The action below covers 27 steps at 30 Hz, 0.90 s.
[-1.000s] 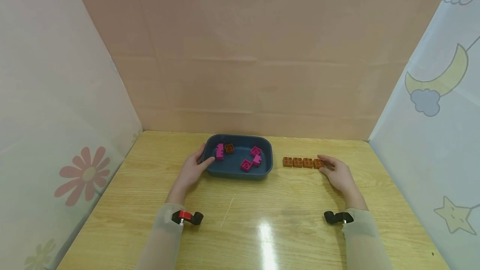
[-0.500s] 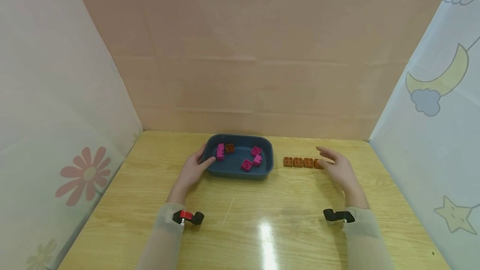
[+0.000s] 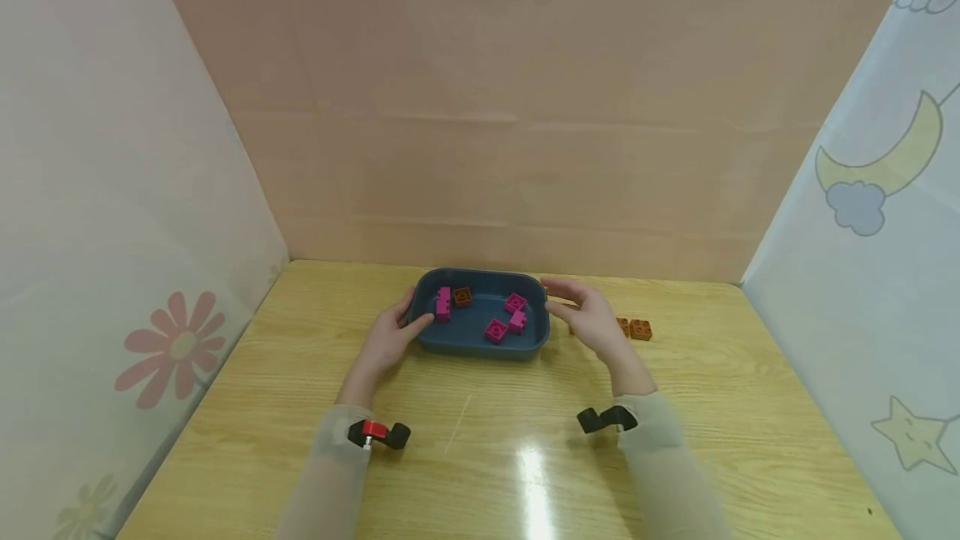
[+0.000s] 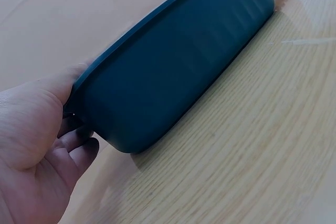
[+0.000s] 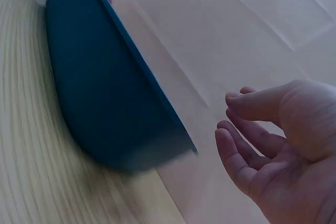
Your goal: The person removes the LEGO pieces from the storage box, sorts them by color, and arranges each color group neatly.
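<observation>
A dark blue plastic tray [image 3: 472,350] holds several pink toy bricks [image 3: 496,331] and one brown toy brick [image 3: 462,297]. My left hand [image 3: 386,344] grips its left end, thumb over the rim and fingers against the outside; the left wrist view shows this hold on the tray [image 4: 173,61]. At the tray's right end hovers my right hand [image 3: 595,323], fingers loosely bent and holding nothing. The right wrist view shows a gap between that hand [image 5: 273,150] and the tray wall [image 5: 100,77].
To the right of the tray, a row of brown toy bricks [image 3: 641,329] lies on the wooden table [image 3: 480,440], partly hidden by my right hand. A pinkish-tan backdrop [image 3: 480,148] rises behind; printed white sheets [image 3: 847,290] flank both sides.
My right hand has let go of the rightmost brick of the brown row and moved left to the tray's right end. The left hand keeps its grip on the tray.
</observation>
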Motion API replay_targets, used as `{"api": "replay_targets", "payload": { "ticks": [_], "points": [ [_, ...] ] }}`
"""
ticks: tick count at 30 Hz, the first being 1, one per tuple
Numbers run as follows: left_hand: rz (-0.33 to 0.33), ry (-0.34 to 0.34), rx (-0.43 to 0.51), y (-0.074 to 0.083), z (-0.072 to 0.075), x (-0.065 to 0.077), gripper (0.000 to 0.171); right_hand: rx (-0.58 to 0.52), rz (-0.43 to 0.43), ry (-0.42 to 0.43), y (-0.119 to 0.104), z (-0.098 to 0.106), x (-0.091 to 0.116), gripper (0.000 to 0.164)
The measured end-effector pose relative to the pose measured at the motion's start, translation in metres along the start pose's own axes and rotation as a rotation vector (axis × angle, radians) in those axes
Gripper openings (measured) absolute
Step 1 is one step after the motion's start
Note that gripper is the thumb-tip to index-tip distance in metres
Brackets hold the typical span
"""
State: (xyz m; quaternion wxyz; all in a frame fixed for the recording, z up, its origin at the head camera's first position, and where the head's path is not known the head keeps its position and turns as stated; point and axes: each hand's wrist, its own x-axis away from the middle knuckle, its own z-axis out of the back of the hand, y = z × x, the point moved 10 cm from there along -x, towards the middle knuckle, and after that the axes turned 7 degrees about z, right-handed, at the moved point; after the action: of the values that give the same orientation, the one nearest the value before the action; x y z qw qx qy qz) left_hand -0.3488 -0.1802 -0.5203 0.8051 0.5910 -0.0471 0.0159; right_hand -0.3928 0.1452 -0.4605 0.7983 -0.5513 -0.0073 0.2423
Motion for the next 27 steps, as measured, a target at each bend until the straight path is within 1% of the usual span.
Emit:
{"api": "replay_targets", "payload": {
  "ticks": [3, 6, 9, 13, 18, 23, 24, 27],
  "points": [
    [0.01, -0.012, -0.002, 0.011, 0.0, 0.006, 0.08, -0.02, 0.01, -0.046, -0.009, -0.031, -0.015, 0.041],
    [0.006, -0.016, -0.011, 0.021, 0.001, 0.012, 0.083, -0.013, 0.021, -0.093, -0.015, -0.059, -0.029, 0.041],
    [0.009, -0.012, -0.006, 0.015, 0.001, 0.009, 0.081, 0.0, 0.021, -0.137, -0.017, -0.084, -0.041, 0.041],
    [0.014, 0.002, 0.01, -0.002, 0.002, 0.0, 0.077, 0.036, 0.008, -0.175, -0.013, -0.109, -0.056, 0.041],
    [0.0, 0.021, 0.023, -0.008, 0.002, -0.003, 0.077, 0.089, -0.008, -0.184, -0.004, -0.127, -0.07, 0.041],
    [-0.008, 0.027, 0.023, -0.007, 0.0, -0.003, 0.076, 0.163, -0.006, -0.17, 0.005, -0.135, -0.077, 0.042],
    [-0.013, 0.025, 0.023, -0.006, -0.001, -0.002, 0.076, 0.177, -0.005, -0.17, 0.006, -0.136, -0.077, 0.043],
    [-0.004, -0.002, 0.019, 0.01, -0.001, 0.006, 0.079, 0.223, 0.001, -0.175, 0.008, -0.138, -0.078, 0.044]
  ]
}}
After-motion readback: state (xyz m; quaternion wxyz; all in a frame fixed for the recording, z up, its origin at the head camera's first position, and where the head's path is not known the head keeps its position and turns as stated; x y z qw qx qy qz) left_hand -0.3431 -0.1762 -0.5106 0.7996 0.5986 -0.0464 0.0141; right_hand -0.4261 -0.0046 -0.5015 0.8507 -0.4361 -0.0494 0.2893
